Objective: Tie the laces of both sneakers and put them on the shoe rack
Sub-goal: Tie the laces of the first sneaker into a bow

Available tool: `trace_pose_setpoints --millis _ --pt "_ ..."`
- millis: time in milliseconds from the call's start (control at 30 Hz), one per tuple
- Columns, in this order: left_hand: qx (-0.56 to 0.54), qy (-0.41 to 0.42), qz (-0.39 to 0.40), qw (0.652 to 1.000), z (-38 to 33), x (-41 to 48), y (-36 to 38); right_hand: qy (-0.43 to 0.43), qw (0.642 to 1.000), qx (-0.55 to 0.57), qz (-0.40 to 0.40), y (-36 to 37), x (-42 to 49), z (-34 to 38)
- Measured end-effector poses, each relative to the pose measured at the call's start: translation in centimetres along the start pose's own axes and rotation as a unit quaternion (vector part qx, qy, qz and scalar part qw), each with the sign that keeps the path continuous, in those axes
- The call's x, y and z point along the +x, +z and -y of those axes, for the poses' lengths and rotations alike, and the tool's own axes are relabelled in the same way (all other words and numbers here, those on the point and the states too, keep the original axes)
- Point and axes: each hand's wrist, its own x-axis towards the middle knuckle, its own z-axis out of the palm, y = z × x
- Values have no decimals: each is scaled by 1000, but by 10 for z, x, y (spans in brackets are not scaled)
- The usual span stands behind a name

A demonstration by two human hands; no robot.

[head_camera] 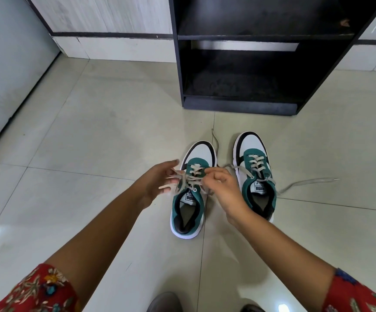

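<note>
Head view: both hands' fingers (pixel 211 171) clamped on left sneaker's laces (pixel 188 179) (shoe rack (pixel 239 104) beyond, right sneaker (pixel 255 174) untied).

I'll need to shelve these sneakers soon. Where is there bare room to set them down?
Both shelves of the shoe rack look bare. The floor tiles left of the rack and sneakers are open too. It is crowded around the left sneaker, where the left hand and right hand work the laces, and beside the right sneaker, whose loose lace trails right.
</note>
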Motion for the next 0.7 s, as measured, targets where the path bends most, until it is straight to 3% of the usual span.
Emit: trace_pose_setpoints --millis 133,200,267,300,400,467,500,567,600,700 --pt "-200 -67 -22 977 18 5 -14 79 983 166 -18 -14 -3 -5" --pt "-292 -71 -3 954 27 7 -13 108 942 315 38 -16 -6 -7" --pt "-299 -56 -8 953 31 8 -6 131 909 390 74 -17 -6 -7" --pt "-264 -44 -28 963 30 9 -4 136 918 365 75 -17 -4 -5" --pt "-103 7 -107 989 26 14 -2 87 989 120 28 -19 2 -3" --pt "-35 37 -140 989 26 17 0 -19 994 -109 11 -20 1 -3" --pt "-18 49 -152 987 26 18 1 -77 966 -245 18 -21 0 -4" --pt "0 69 -175 982 25 20 3 -155 876 -456 32 -21 -4 -6" --pt "15 76 -186 979 25 21 3 -167 847 -504 34 -21 -5 -7" --pt "76 101 -217 968 29 25 1 -164 811 -560 34 -20 -6 -7"
